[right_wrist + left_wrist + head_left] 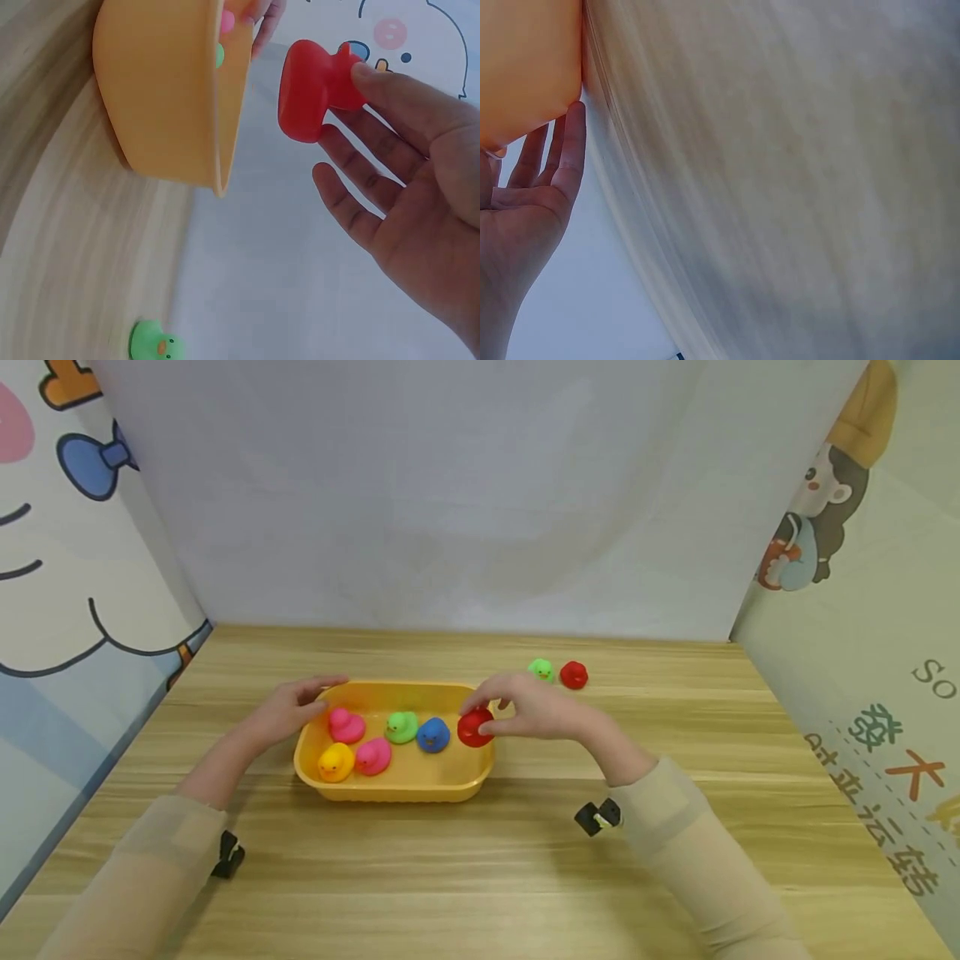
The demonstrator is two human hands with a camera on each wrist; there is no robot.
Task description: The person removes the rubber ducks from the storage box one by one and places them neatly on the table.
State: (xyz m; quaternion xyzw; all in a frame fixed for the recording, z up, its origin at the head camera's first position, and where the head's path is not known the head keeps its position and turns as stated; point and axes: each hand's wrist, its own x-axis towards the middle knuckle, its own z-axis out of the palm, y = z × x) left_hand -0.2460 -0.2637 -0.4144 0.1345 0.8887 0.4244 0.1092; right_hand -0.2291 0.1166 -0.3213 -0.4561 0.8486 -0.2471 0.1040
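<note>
Pinches a red duck [472, 727] by its head between thumb and fingertips of the right hand [534, 708] — held up over the end of the yellow tub [405, 792] nearest that hand. Grips the opposite end with the left hand [291, 714], with thumb over the rim and fingers against the outer wall. Has between both hands, inside the tub, a blue duck [433, 736], a green duck [402, 727], two pink ducks [373, 757] and a yellow duck [336, 763]; beyond the right hand, on the table [450, 877], a second green duck [541, 669] beside a second red duck [574, 676].

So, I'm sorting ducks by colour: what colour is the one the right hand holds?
The duck is red; right wrist view.
</note>
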